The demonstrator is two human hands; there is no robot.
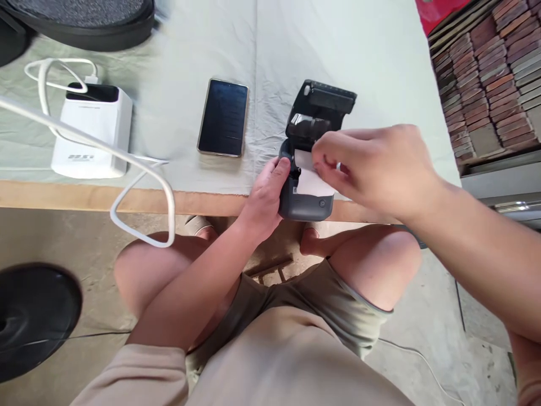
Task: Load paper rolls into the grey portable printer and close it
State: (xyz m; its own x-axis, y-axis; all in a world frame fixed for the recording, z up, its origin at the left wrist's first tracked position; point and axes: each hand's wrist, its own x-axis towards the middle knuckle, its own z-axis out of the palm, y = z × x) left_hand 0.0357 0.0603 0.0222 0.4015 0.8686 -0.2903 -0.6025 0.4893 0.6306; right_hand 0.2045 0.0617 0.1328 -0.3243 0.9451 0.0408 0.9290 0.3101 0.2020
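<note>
A dark grey portable printer [305, 210] is at the table's front edge, its black lid [321, 98] raised. White paper [315, 179] lies in its open bay. My left hand [267, 194] grips the printer's left side, thumb on the rim. Over the bay, my right hand [372, 163] has its thumb and forefinger pinched at the paper's upper right part. The fingertips are partly hidden by the hand itself. Left of the printer, a smartphone [224, 117] lies face up with a dark screen.
A white power bank [93, 132] with a looped white cable [143, 160] sits at the left; the cable hangs past the table edge. A black padded case [93, 25] is at the back left. Stacked bricks [486, 84] stand right of the cloth-covered table [169, 62].
</note>
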